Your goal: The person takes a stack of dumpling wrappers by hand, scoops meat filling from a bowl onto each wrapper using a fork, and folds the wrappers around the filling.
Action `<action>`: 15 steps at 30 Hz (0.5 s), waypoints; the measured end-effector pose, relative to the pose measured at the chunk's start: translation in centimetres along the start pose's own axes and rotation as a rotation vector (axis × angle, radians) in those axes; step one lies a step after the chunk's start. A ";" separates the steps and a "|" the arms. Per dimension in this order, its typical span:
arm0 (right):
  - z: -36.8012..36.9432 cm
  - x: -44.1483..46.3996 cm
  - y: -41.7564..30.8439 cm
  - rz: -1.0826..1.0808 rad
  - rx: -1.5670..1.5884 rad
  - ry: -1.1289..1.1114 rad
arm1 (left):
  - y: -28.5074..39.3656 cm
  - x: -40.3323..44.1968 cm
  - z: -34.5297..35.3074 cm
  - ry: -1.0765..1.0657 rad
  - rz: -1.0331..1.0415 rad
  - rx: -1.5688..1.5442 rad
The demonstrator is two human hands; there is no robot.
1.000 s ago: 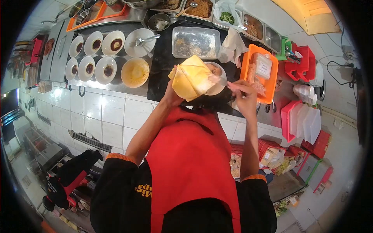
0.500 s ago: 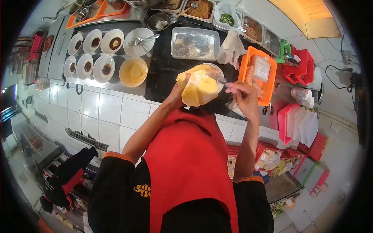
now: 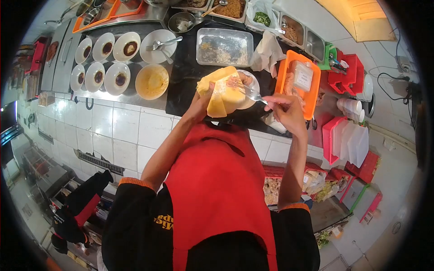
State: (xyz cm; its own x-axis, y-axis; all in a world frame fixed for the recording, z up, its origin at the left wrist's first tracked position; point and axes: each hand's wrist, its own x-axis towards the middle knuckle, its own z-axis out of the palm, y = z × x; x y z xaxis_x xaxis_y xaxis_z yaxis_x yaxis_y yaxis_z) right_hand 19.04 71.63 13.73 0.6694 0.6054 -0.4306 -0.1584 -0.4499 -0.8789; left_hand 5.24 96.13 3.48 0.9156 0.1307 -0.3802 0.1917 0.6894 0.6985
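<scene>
My left hand [image 3: 199,106] is closed on several yellow wonton wrappers [image 3: 221,101], dusted with white flour and fanned out over the counter. On the top wrapper lies a small lump of pinkish filling [image 3: 233,82]. My right hand [image 3: 289,113] grips a metal fork [image 3: 254,95] by its handle, with the tines pointing left over the wrappers, close to the filling. Behind the wrappers and partly hidden by them is a white bowl [image 3: 254,86] with more pinkish filling inside.
A clear floured tray [image 3: 224,60] stands beyond my hands. An orange tray [image 3: 310,100] with a labelled tub is at the right. On the left are several white bowls with dark sauce, a yellow-stained bowl [image 3: 152,92] and a plate [image 3: 151,53] with cutlery. A co-worker [image 3: 74,207] is at lower left.
The fork has come up out of the bowl and over the wrappers. A lump of filling now shows on the top wrapper. My left hand has shifted slightly left with the wrappers.
</scene>
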 end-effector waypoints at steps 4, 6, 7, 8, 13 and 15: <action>1.4 1.5 0.7 -0.143 -0.086 0.026 | -1.4 0.1 0.2 -0.047 -0.013 -0.043; 2.4 1.8 0.6 -0.313 -0.134 0.055 | -1.9 0.5 -0.4 -0.029 -0.042 -0.199; 3.1 1.2 0.4 -0.282 -0.153 0.090 | -2.1 0.6 -0.8 -0.019 -0.036 -0.204; 4.1 1.2 0.8 -0.285 -0.155 0.076 | -1.8 0.7 -0.7 -0.053 -0.052 -0.278; 5.9 1.8 2.7 -0.343 -0.044 0.219 | -0.5 0.8 -0.3 -0.085 -0.042 -0.307; 4.7 1.7 3.0 -0.344 -0.008 0.197 | 0.7 0.5 0.3 -0.094 -0.093 -0.528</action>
State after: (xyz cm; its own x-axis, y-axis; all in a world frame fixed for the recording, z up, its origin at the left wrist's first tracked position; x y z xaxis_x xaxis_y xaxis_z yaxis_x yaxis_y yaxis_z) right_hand 16.31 74.42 9.42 0.8091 0.5843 -0.0632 0.1044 -0.2487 -0.9629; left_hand 6.01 96.47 4.00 0.9354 0.0046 -0.3535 0.0918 0.9624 0.2555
